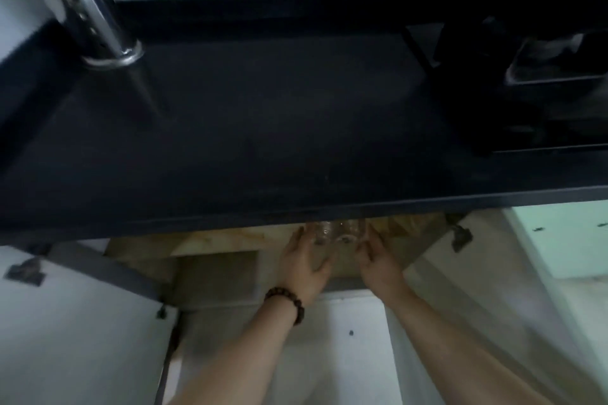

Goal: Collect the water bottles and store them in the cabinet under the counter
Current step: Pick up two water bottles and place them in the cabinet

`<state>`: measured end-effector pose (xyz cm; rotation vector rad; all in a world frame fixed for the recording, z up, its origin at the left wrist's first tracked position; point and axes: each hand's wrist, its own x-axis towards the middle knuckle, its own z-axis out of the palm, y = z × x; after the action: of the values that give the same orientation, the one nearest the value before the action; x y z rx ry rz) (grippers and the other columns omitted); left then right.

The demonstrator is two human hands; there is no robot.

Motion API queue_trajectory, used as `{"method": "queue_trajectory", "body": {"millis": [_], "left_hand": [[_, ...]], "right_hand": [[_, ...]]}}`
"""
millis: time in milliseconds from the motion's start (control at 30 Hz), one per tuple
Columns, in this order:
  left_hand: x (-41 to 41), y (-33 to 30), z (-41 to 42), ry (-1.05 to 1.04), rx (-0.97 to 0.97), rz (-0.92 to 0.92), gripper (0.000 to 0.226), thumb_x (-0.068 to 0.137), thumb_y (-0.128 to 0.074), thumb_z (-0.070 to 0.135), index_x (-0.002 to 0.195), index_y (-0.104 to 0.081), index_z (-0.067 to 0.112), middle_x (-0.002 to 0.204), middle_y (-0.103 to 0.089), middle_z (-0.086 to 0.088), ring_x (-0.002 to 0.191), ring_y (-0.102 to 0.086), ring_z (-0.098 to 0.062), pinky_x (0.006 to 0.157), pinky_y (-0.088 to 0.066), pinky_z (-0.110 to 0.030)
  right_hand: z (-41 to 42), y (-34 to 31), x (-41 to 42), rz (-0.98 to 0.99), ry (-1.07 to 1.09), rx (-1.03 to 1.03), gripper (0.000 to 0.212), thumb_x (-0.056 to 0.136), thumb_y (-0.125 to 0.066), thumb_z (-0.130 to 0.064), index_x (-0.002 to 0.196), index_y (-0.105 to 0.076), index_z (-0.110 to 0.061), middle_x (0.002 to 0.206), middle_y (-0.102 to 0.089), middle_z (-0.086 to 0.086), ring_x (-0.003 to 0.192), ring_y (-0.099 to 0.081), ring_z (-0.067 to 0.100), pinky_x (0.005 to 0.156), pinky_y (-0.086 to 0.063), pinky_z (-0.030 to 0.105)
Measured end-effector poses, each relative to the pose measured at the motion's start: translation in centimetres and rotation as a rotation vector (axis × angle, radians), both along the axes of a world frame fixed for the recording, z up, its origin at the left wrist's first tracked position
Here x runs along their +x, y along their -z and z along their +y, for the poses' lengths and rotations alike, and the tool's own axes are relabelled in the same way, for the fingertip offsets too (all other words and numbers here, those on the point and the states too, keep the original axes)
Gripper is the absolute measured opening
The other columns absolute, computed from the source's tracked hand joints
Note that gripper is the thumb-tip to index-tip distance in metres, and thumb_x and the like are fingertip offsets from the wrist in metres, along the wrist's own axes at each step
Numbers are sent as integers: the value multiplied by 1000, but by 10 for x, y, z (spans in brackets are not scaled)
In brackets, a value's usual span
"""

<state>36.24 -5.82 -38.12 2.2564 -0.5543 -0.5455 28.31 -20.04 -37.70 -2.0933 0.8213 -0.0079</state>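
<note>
Clear water bottles (335,232) show just under the front edge of the black counter (263,141), inside the open cabinet (214,270). Their upper parts are hidden by the counter. My left hand (304,260), with a bead bracelet on its wrist, lies against the left side of the bottles with fingers nearly straight. My right hand (378,256) lies against their right side in the same way. The bottles sit between both palms. The picture is blurred.
A white cabinet door (75,322) swings open at the left and another door (487,273) at the right. On the counter stand a shiny metal utensil holder (95,16) at the back left and a dark stove (543,69) at the right.
</note>
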Motion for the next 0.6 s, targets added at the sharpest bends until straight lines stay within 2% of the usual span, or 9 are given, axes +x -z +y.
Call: {"method": "queue_trajectory", "body": {"millis": [67, 167, 267, 333, 400, 600], "left_hand": [[-27, -32, 16, 20, 87, 31, 72, 91, -56, 47, 151, -24, 24, 159, -21, 1, 145, -21, -17, 117, -25, -33], [-61, -85, 39, 80, 169, 43, 74, 93, -47, 53, 154, -14, 26, 161, -8, 5, 148, -7, -14, 120, -15, -32], [-86, -131, 61, 141, 189, -50, 74, 95, -41, 56, 154, -10, 25, 162, -6, 5, 148, -4, -12, 119, -11, -30], [-101, -157, 74, 144, 179, -92, 74, 95, -40, 55, 154, -10, 23, 162, -8, 4, 148, -4, -13, 120, -11, -32], [-114, -180, 84, 142, 167, -125, 74, 95, -42, 55, 154, -10, 22, 162, -8, 4, 149, -3, -13, 121, -10, -35], [-152, -220, 89, 195, 107, -155, 76, 93, -45, 54, 154, -14, 22, 162, -10, 5, 148, 1, -11, 121, -7, -36]], "right_hand": [[15, -28, -24, 46, -14, 19, 53, 98, -45, -19, 148, -28, -21, 138, -49, 10, 119, -51, 29, 93, -41, 30], [40, -74, -56, 182, -2, 52, 49, 98, -41, -31, 145, -31, -23, 144, -45, 7, 126, -47, 29, 96, -43, 36], [67, -121, -88, 200, -18, -6, 57, 99, -40, -37, 151, -24, -19, 159, -20, 2, 146, -20, 22, 115, -25, 35], [82, -148, -109, 170, -20, -64, 57, 99, -40, -38, 151, -23, -20, 161, -13, 0, 149, -8, 17, 118, -16, 32], [93, -172, -125, 148, 4, -107, 57, 99, -40, -38, 151, -24, -20, 161, -12, 0, 149, -3, 16, 118, -11, 32], [115, -216, -176, 92, 183, -155, 59, 98, -40, -43, 151, -23, -22, 162, -9, 0, 149, 0, 17, 120, -12, 36]]}}
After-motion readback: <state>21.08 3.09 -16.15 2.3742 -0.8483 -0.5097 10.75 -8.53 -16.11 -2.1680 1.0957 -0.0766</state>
